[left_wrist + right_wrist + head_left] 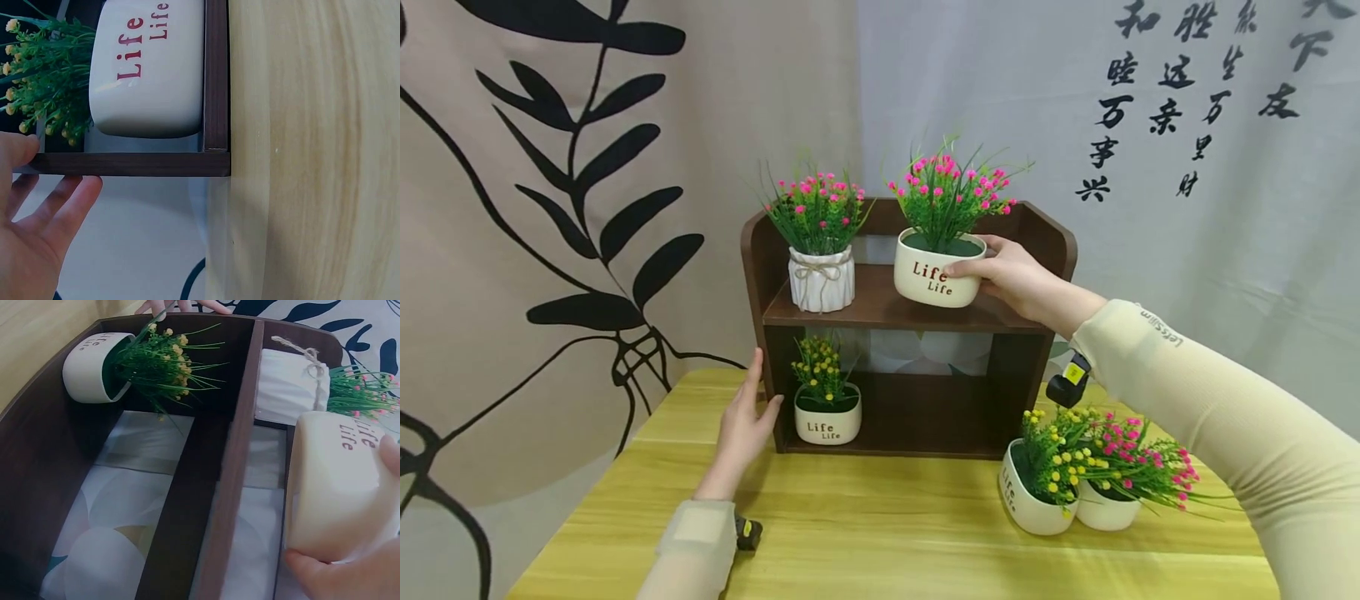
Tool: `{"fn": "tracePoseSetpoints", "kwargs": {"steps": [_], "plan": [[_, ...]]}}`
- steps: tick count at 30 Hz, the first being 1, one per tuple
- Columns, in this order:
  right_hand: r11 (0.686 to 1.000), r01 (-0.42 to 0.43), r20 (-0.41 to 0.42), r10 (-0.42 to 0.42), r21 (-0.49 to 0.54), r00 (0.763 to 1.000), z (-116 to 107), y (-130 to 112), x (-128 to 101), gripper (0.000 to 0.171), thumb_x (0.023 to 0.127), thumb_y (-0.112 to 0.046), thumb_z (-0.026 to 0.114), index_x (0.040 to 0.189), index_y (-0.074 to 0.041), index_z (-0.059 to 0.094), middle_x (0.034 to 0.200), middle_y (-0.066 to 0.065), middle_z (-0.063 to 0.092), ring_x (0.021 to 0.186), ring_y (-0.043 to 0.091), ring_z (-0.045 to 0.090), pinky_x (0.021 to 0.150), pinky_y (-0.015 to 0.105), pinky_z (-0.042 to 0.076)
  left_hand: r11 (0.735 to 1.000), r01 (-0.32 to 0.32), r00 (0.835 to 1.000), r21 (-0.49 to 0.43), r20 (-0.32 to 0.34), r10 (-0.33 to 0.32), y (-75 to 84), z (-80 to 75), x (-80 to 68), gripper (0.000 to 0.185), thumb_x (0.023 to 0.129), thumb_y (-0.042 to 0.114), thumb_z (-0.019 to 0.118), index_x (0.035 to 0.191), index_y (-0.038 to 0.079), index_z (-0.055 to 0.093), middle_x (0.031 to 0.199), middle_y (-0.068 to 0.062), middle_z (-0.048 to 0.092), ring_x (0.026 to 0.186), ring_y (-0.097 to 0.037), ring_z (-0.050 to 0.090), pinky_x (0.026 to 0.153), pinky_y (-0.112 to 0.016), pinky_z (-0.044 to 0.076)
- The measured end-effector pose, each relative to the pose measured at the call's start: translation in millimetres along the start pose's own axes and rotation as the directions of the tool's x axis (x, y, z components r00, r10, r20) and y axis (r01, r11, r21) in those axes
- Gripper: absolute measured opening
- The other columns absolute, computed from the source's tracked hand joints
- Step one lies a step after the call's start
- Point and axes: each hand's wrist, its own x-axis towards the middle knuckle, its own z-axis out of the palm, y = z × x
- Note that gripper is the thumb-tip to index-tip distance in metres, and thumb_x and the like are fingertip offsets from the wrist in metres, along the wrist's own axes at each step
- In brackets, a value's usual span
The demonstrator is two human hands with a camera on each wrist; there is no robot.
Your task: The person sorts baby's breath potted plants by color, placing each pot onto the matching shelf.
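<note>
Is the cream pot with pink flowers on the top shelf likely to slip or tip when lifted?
The cream pot looks glossy and rounded, so probably somewhat slippery. It seems light: the right hand grips it alone. Its tall flowers may make it slightly top-heavy.

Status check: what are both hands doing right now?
Right hand grips pink-flowered pot on upper shelf. Left hand open against shelf unit. Nothing blocking.

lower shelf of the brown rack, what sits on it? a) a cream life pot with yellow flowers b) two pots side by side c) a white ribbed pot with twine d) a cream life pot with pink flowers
a: on the lower shelf stands one cream Life pot with yellow flowers, next to the left hand; the pink-flowered pots are on the upper shelf.
</note>
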Motion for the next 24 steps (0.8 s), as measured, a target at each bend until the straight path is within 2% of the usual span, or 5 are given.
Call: {"fn": "tracePoseSetpoints", "kwargs": {"steps": [7, 14, 17, 21, 24], "plan": [[1.000, -0.019, 0.009, 0.019, 0.001, 1.000, 7.5, 8.1, 5.3, 0.087, 0.087, -0.012, 0.071, 0.153, -0.002, 0.016, 0.134, 0.017, 0.048, 0.121, 0.025, 0.050, 0.106, 0.040, 0.036, 1.000, -0.011, 1.000, 0.001, -0.004, 0.011, -0.1, 0.4, -0.3, 0.090, 0.092, 0.004, 0.065, 0.157, 0.030, 0.009, 0.153, -0.020, 0.031, 0.056, -0.030, 0.059, 0.048, -0.036, 0.045], [0.999, -0.030, 0.023, 0.029, 0.044, 0.999, 11.3, 14.0, 11.9, 0.087, 0.086, -0.009, 0.072, 0.153, -0.003, 0.017, 0.134, 0.017, 0.048, 0.121, 0.025, 0.051, 0.105, 0.039, 0.038, 1.000, -0.022, 1.000, 0.000, -0.003, 0.022, 1.8, -0.8, 1.6, 0.089, 0.093, 0.004, 0.064, 0.157, 0.029, 0.008, 0.155, -0.018, 0.028, 0.088, -0.045, 0.063, 0.053, -0.040, 0.047], [0.999, -0.035, 0.024, 0.034, 0.041, 0.999, 12.5, 16.5, 13.9, 0.090, 0.086, -0.009, 0.072, 0.154, -0.003, 0.015, 0.136, 0.018, 0.046, 0.123, 0.026, 0.050, 0.106, 0.039, 0.037, 1.000, -0.019, 1.000, -0.003, -0.001, 0.019, 1.4, -1.0, 2.0, 0.089, 0.093, 0.004, 0.064, 0.157, 0.029, 0.008, 0.155, -0.018, 0.027, 0.086, -0.045, 0.063, 0.049, -0.037, 0.044], [0.999, -0.040, 0.029, 0.040, 0.012, 0.999, 13.3, 19.5, 15.0, 0.091, 0.085, -0.011, 0.073, 0.154, -0.003, 0.014, 0.138, 0.018, 0.045, 0.126, 0.027, 0.047, 0.108, 0.040, 0.034, 1.000, 0.002, 1.000, -0.004, 0.008, -0.002, 1.2, -1.3, 1.0, 0.090, 0.093, 0.004, 0.064, 0.157, 0.031, 0.007, 0.155, -0.019, 0.028, 0.058, -0.034, 0.058, 0.042, -0.031, 0.037], [0.999, -0.040, 0.036, 0.039, 0.014, 0.999, 13.5, 21.4, 16.0, 0.090, 0.085, -0.011, 0.073, 0.154, -0.003, 0.016, 0.136, 0.017, 0.046, 0.125, 0.027, 0.048, 0.108, 0.041, 0.033, 1.000, 0.011, 1.000, -0.008, 0.011, -0.011, 1.1, -1.4, 0.1, 0.090, 0.093, 0.005, 0.064, 0.157, 0.031, 0.008, 0.154, -0.019, 0.029, 0.056, -0.031, 0.058, 0.040, -0.029, 0.037]]}}
